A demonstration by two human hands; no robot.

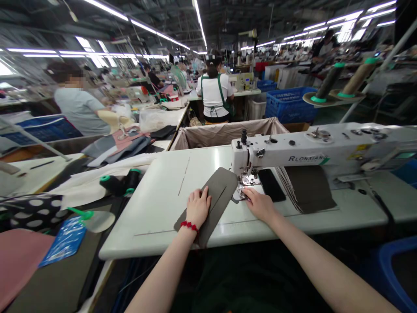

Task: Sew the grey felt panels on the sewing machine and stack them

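Observation:
A grey-brown fabric panel (219,195) with a slit along it lies slantwise on the sewing table, its far right edge beside the presser foot (249,179). My left hand (198,205), wearing a red bracelet, rests on the panel with its fingers stretched out. Just in front of the presser foot is my right hand (259,203). Its thumb and fingers are pinched close to the needle plate, and what they hold, if anything, is too small to make out. The white sewing machine (293,148) reaches in from the right above them.
Right of the needle lie a black phone (272,184) and a stack of grey-brown panels (311,188). A cloth-lined bin (224,134) stands behind the table. Black thread cones (114,184) sit at left. A blue basket (289,104) and co-workers are farther back.

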